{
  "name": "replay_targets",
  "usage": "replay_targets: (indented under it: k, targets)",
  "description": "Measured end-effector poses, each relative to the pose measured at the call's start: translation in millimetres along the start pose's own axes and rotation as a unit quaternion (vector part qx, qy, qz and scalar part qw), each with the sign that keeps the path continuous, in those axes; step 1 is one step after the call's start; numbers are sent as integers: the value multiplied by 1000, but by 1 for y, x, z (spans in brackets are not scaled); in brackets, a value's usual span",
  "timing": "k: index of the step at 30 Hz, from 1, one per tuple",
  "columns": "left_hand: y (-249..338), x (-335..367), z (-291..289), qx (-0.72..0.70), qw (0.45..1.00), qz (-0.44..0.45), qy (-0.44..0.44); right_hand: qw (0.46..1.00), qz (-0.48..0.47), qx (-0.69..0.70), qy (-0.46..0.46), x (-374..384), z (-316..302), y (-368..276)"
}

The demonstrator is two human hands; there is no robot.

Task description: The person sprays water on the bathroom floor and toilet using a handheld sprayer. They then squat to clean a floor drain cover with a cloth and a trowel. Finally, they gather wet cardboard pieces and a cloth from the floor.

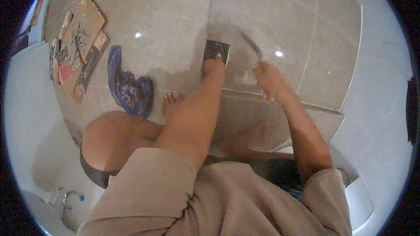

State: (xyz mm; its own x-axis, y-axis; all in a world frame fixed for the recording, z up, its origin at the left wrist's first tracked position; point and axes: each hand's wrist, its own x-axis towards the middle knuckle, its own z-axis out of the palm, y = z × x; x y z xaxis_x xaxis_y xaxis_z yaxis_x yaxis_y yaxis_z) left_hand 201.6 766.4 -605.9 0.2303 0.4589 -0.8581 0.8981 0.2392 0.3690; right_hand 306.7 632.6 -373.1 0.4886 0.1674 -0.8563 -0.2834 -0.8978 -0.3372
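Dark square (pixel 215 46): I judge handling underway at my left hand (pixel 214 65), grip unclear; my right hand (pixel 268 78) grips a thin tool (pixel 250 43), next needing careful control.

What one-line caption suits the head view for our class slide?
Left grip at a dark square, right grip around a long thin tool, over beige floor tiles; cardboard lies left.

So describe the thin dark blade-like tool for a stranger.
On the beige tiled floor, find the black rectangular patch at the bare left hand. To its right, the bare right hand grips the tool, tip angled leftward. Unlike that broad patch, it's long and narrow.
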Motion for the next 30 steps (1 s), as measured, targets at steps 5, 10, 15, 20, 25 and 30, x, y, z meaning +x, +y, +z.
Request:
replay_targets:
  k: [5,10,15,20,25,30]
  targets:
    - [-69,81,25,259,957,109,78,957,-102,-271,-6,2,55,10]
    - [-130,134,36,189,933,184,246,912,-147,-381,34,-1,89,3]
    - [-68,16,24,-328,941,-37,-76,918,-32,-391,58,0,89,49]
    - [-45,-12,-25,-410,897,-86,-142,897,-44,-436,54,-1,93,18]
    - [-26,-29,-47,-400,887,-122,-197,872,-103,-478,26,-10,77,-35]
    - [-37,-3,-41,-499,813,-155,-257,825,-187,-534,-14,-9,65,-117]
